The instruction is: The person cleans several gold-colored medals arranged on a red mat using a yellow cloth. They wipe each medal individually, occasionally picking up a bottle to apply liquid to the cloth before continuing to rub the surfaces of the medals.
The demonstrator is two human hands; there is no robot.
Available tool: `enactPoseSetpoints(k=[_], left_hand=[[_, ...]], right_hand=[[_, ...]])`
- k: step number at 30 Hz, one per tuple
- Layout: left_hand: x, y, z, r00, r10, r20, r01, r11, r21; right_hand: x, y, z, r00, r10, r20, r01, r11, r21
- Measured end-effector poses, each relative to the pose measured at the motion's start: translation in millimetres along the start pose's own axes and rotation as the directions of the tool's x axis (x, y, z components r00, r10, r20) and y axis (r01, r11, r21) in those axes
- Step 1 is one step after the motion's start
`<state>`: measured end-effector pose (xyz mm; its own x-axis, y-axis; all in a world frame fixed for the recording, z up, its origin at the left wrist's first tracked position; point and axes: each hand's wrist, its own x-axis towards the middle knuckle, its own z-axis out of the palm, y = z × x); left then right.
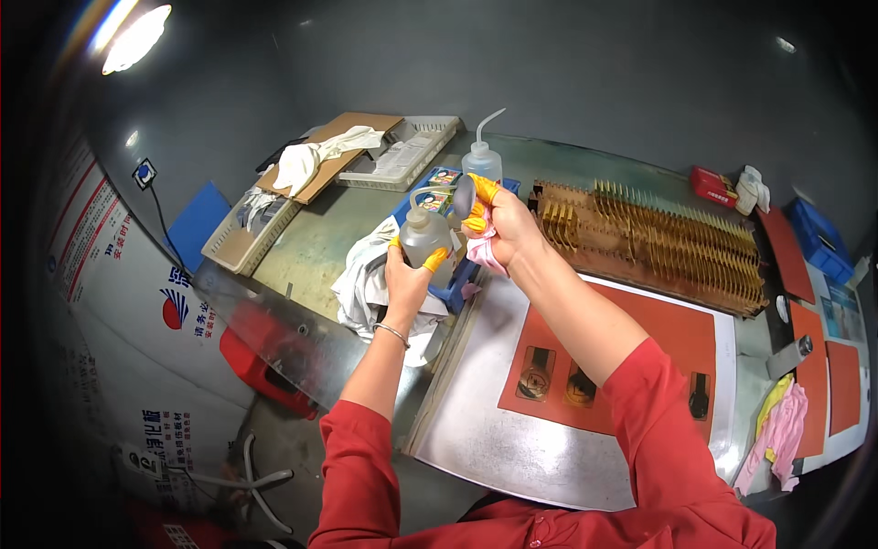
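Note:
My left hand, with yellow finger cots, is wrapped round a translucent wash bottle with a bent spout. The bottle stands upright, and its spout tip reaches towards a dark, rounded flat piece. My right hand, also in yellow finger cots, grips that piece together with a pink cloth. What exactly the dark piece is, I cannot make out. Behind it stands a second wash bottle in a blue tray. White cloth lies beside the tray under my left hand.
At right, a brown rack holds rows of gold-coloured thin pieces. An orange mat on the metal table bears several dark pieces with round patterns. Pink and yellow cloths hang near the right edge. White baskets sit far left.

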<state>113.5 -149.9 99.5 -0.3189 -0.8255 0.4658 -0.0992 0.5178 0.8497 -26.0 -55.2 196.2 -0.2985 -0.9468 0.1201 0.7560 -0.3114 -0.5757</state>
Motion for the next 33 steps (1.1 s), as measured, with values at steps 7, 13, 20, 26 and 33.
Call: enactPoseSetpoints(k=[7, 13, 20, 26, 33], left_hand=[[1, -1, 2, 1.0, 0.013, 0.005, -0.012, 0.993, -0.115], [-3, 5, 1, 1.0, 0.002, -0.016, -0.004, 0.995, -0.102], [-1, 2, 1, 0.999, 0.044, -0.015, -0.046, 0.987, -0.156], [3, -26, -2, 0.997, 0.073, 0.035, -0.067, 0.988, -0.139], [-105, 69, 44, 0.88, 0.415, 0.231, -0.394, 0.91, -0.13]], right_hand=[[9, 1, -3, 0.998, 0.051, 0.034, -0.051, 0.999, 0.008], [11, 5, -1, 0.998, 0.061, -0.032, -0.061, 0.998, 0.014], [-1, -3, 11, 0.997, 0.073, -0.014, -0.07, 0.988, 0.135], [-35, -31, -15, 0.984, 0.054, 0.171, -0.082, 0.983, 0.164], [-252, -137, -70, 0.99, -0.059, -0.128, 0.067, 0.996, 0.059]])
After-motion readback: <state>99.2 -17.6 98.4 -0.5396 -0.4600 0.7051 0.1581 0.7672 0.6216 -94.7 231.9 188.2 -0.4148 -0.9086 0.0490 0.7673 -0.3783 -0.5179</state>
